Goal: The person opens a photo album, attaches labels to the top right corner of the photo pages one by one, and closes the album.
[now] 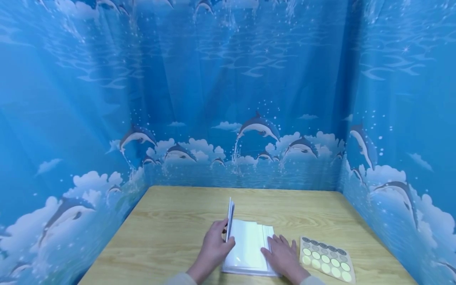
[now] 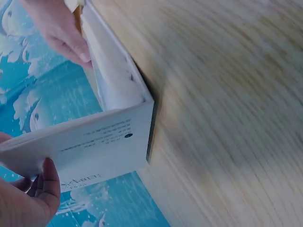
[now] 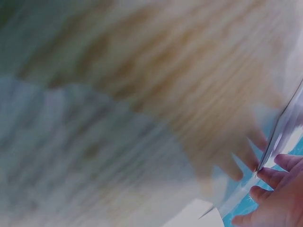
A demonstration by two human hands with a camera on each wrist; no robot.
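An album (image 1: 246, 247) with glossy white pages lies on the table before me. My left hand (image 1: 215, 240) grips its raised cover, which stands nearly upright at the album's left side. In the left wrist view, dark print and a small round mark show on the pale cover (image 2: 104, 149), with the thumb against its outer face. On the right, my right hand (image 1: 284, 256) rests spread over the edges of the stepped pages. The right wrist view shows the fingers (image 3: 272, 178) of that hand at the album's edge.
Just right of my right hand lies a pale sheet (image 1: 306, 273) bearing rows of round discs, some dark grey and some cream. The wooden table (image 1: 178, 209) reaches back to blue curtains (image 1: 199, 99) printed with dolphins, which enclose it on the back and both sides.
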